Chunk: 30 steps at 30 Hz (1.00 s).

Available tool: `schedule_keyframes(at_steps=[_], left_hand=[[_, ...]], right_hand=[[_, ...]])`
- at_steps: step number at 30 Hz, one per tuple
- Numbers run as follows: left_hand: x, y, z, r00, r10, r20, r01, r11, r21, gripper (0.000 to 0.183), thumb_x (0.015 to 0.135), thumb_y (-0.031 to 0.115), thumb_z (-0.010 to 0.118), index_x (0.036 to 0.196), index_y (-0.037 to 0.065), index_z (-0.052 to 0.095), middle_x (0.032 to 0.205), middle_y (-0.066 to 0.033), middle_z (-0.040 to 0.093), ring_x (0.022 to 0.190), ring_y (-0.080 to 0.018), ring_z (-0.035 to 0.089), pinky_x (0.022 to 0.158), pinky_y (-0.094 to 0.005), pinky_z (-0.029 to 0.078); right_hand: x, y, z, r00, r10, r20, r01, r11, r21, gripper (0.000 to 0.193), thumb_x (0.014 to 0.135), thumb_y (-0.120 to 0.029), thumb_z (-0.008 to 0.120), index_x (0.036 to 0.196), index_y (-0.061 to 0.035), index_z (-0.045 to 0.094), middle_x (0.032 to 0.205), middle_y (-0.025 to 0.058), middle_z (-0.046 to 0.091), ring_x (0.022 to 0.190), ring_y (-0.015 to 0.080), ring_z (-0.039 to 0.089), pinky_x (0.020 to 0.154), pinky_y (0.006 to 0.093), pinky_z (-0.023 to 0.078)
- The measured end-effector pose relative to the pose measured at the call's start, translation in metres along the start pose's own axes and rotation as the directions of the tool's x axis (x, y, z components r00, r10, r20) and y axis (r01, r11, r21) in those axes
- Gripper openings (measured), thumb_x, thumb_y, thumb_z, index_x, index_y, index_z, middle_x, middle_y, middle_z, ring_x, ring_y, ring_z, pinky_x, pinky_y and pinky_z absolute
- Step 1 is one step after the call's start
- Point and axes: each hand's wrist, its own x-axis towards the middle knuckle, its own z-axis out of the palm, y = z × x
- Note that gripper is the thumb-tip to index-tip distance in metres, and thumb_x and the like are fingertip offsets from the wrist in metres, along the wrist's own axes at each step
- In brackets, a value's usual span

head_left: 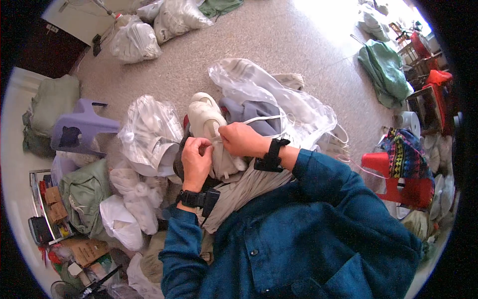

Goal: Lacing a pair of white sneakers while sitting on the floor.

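A pair of off-white shoes (202,112) lies in front of me by my lap, toes pointing away. My left hand (196,160) is at the near left side of the shoes, thumb and fingertips pinched together. Over the shoe's upper, my right hand (242,140) is closed, its fingertips close to the left hand's. Whatever thin thing the fingers hold is too small to make out. A white lace or cord (261,118) loops out beyond the right hand, over grey-blue cloth (254,110). Pale fabric (239,192) lies under my wrists.
Clear plastic bags lie right (311,117) and left (144,132) of the shoes. A purple stool (82,124), green sacks (84,192) and a white bag (121,224) are on the left. On the right is a red stool (411,192) with patterned cloth (411,154). Stuffed bags (134,40) sit at the back.
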Motion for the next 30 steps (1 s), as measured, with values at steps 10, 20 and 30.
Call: schedule_keyframes(at_steps=[10, 20, 30], left_hand=[[-0.002, -0.004, 0.002, 1.000, -0.027, -0.002, 0.027, 0.997, -0.069, 0.012, 0.078, 0.003, 0.074, 0.090, 0.001, 0.070, 0.086, -0.0066, 0.062, 0.071, -0.0164, 0.060, 0.066, -0.0275, 0.049], [-0.003, -0.009, 0.002, 0.998, -0.058, 0.039, 0.061, 0.996, -0.068, 0.012, 0.079, 0.001, 0.072, 0.091, 0.001, 0.070, 0.088, -0.0054, 0.061, 0.074, -0.0141, 0.061, 0.068, -0.0265, 0.050], [-0.001, -0.014, -0.006, 0.993, -0.106, 0.054, 0.113, 0.980, -0.161, 0.010, 0.081, 0.000, 0.072, 0.090, 0.001, 0.070, 0.087, -0.0033, 0.062, 0.073, -0.0102, 0.060, 0.067, -0.0245, 0.050]], right_hand=[[0.013, -0.005, -0.014, 0.961, -0.151, 0.233, 0.199, 0.960, -0.196, 0.008, 0.073, -0.007, 0.064, 0.078, -0.0006, 0.063, 0.074, 0.0226, 0.065, 0.075, 0.0415, 0.066, 0.064, 0.0491, 0.052], [-0.007, 0.002, 0.007, 0.978, -0.191, -0.081, 0.186, 0.980, -0.065, 0.008, 0.081, -0.010, 0.061, 0.082, -0.0014, 0.060, 0.084, 0.0158, 0.057, 0.078, 0.0364, 0.062, 0.063, 0.0453, 0.051], [-0.004, -0.004, 0.024, 0.939, -0.238, -0.248, 0.189, 0.960, -0.208, 0.012, 0.072, -0.010, 0.066, 0.082, -0.0072, 0.061, 0.088, 0.0121, 0.059, 0.090, 0.0308, 0.059, 0.081, 0.0410, 0.042]])
